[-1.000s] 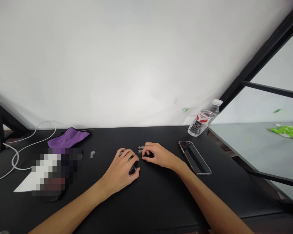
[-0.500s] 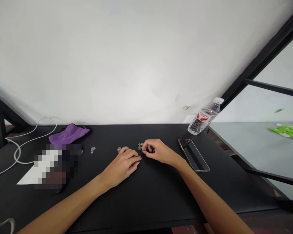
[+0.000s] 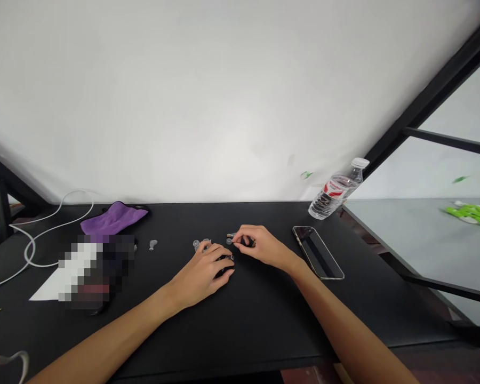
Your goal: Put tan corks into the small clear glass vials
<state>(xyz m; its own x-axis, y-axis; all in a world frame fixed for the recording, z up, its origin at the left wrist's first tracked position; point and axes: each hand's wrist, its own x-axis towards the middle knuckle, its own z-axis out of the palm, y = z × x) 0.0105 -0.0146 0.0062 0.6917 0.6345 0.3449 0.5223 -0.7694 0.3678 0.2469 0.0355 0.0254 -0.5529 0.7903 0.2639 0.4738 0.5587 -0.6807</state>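
Left of the phone (image 3: 318, 252), the right hand (image 3: 262, 247) pinched a tiny metal part (image 3: 229, 241) in its fingertips, while the curled left hand (image 3: 200, 276) hid whether it gripped anything, and a loosened pinch could have dropped that part onto the black desk (image 3: 264, 320).

Camera, single, head-worn: set above the near edge of the black desk (image 3: 264, 325), facing forward and down. Left hand (image 3: 202, 274) and right hand (image 3: 262, 248) at close range, just beyond that edge; white wall (image 3: 184, 90) behind the desk fills the frame's upper half.
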